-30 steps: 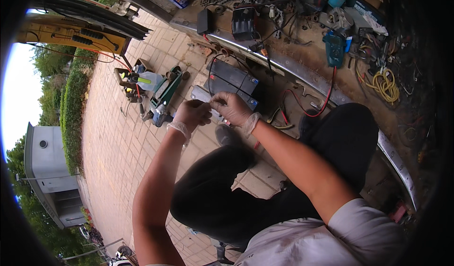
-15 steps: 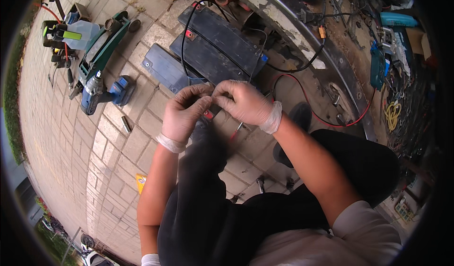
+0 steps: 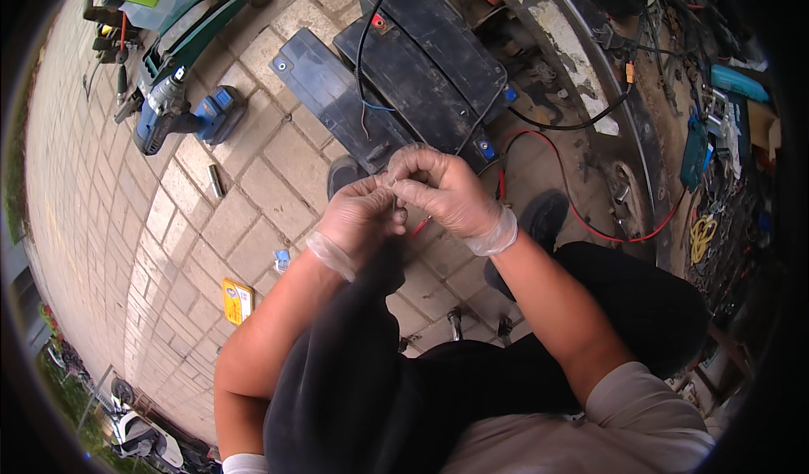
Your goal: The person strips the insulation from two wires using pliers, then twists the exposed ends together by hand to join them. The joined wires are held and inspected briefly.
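At the centre of the frame we see the left hand (image 3: 358,217) and the right hand (image 3: 442,189), both in thin clear gloves, meeting fingertip to fingertip, the fingers pinched together on something too small to make out. A red wire (image 3: 581,221) trails off just below and right of them. Black batteries (image 3: 421,61) lie on the paving above, a blue drill (image 3: 181,120) at the upper left.

Soft daylight, sharp centre; bent, dark rim
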`<move>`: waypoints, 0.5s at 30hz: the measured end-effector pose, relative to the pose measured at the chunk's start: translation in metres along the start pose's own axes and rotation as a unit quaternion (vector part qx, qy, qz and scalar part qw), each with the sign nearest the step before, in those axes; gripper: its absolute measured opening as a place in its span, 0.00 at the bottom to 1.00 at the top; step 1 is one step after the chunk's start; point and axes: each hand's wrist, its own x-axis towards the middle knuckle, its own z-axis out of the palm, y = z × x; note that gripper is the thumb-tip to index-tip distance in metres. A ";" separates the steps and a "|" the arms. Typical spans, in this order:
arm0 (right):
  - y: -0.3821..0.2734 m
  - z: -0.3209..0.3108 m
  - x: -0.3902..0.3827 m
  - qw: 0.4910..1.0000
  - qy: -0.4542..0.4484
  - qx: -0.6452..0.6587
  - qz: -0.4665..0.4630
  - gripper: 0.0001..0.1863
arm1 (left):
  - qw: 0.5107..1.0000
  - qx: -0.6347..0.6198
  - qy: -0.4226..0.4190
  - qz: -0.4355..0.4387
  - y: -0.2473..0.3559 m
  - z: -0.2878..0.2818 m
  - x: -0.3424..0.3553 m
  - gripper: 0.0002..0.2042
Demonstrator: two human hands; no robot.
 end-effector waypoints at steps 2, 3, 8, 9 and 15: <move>-0.002 0.002 0.000 1.000 0.009 0.014 -0.014 0.02 | 1.000 -0.004 -0.006 -0.004 0.000 0.002 -0.001 0.08; -0.006 0.002 0.000 1.000 0.009 0.009 -0.007 0.02 | 1.000 0.004 -0.015 0.005 0.002 0.004 -0.002 0.08; -0.029 -0.006 -0.006 0.986 -0.024 -0.092 0.135 0.04 | 0.969 0.154 0.125 0.149 0.011 0.014 -0.020 0.09; -0.029 -0.006 -0.006 0.976 -0.018 -0.127 0.174 0.04 | 0.961 0.191 0.113 0.163 0.009 0.016 -0.023 0.10; -0.015 -0.009 -0.004 0.979 -0.006 -0.124 0.163 0.05 | 0.852 0.451 0.086 0.250 0.009 0.012 -0.025 0.14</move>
